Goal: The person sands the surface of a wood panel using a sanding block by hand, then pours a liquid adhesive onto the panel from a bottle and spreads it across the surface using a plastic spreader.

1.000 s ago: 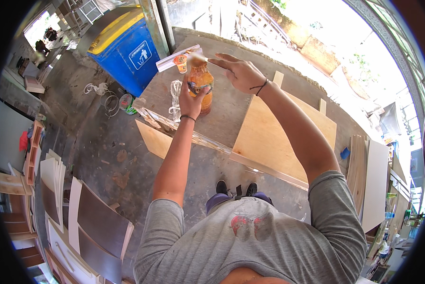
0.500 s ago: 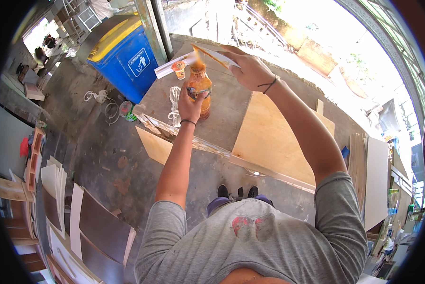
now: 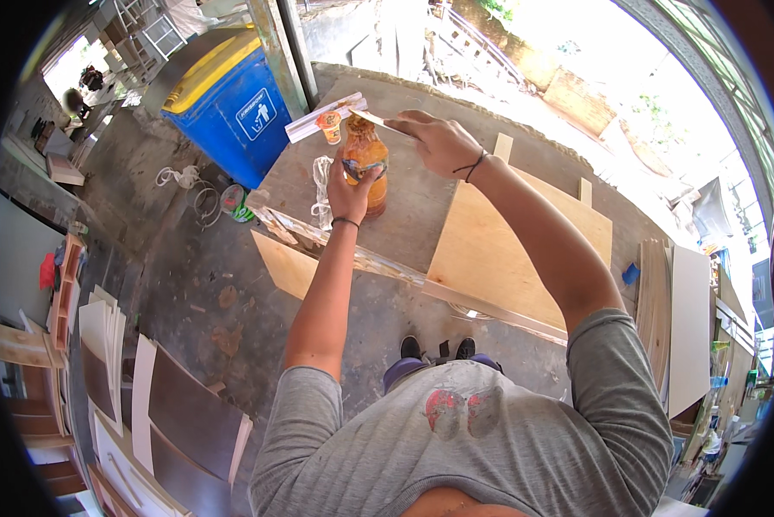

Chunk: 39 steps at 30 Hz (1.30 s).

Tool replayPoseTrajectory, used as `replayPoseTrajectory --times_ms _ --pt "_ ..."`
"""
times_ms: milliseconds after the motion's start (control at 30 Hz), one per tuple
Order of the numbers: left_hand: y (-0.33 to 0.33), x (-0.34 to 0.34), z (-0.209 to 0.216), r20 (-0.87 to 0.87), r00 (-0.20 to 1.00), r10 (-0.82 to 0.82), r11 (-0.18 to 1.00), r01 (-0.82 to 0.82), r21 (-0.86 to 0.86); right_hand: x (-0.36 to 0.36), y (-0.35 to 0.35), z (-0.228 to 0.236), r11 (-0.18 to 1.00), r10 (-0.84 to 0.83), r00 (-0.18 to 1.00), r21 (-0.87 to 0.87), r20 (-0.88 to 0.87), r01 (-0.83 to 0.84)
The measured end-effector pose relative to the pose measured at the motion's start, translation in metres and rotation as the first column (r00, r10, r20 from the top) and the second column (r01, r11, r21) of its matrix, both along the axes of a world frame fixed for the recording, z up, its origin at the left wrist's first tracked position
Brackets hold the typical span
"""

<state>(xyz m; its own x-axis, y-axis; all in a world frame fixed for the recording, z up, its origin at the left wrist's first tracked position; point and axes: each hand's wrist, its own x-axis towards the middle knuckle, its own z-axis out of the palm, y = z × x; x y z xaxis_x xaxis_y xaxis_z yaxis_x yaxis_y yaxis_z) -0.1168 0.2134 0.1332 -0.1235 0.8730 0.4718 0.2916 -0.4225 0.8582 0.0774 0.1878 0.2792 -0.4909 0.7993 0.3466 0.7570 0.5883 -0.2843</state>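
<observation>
A squat plastic bottle smeared with orange-brown stuff stands on the worktable, its top open and crusted. My left hand is wrapped round its near left side. In my right hand is a thin, flat, pale spreader, seen nearly edge-on. Its tip lies at the bottle's mouth; I cannot tell whether it touches the rim. Just left of the bottle sits a small orange and white cup, beside some white strips. A bundle of whitish cord lies by my left wrist.
A pale plywood sheet lies on the right of the worktable. Beyond the table's left end stands a blue bin with a yellow lid. Panels lean at lower left, and more boards stand at right.
My right hand has come lower and a little nearer, turning the spreader from showing its broad face to nearly edge-on at the bottle's mouth. My left hand keeps its hold.
</observation>
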Motion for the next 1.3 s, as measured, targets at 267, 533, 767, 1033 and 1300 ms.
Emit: replayPoseTrajectory --times_ms 267,533,767,1033,1300 --pt "-0.003 0.001 0.006 0.011 1.0 0.002 1.0 -0.002 -0.001 0.045 -0.025 0.007 0.985 -0.031 0.844 -0.125 0.536 0.116" --pt "0.001 -0.001 -0.01 0.111 0.993 -0.034 0.998 0.039 -0.05 0.164 -0.105 0.024 0.763 -0.608 0.768 -0.414 -0.2 0.497" --pt "-0.007 0.016 -0.014 0.145 0.987 0.062 0.995 -0.051 -0.081 0.29 -0.219 -0.018 0.851 -0.482 -0.085 -0.489 -0.872 0.191" --pt "-0.098 0.071 -0.059 -0.091 0.993 0.077 0.963 -0.098 -0.249 0.381 -0.352 -0.137 0.853 -0.188 -0.617 -0.438 -0.764 0.282" --pt "-0.066 0.139 -0.069 0.007 0.892 -0.452 0.479 0.249 -0.842 0.425 -0.407 -0.252 0.817 -0.371 -0.648 -0.565 -0.665 0.113"
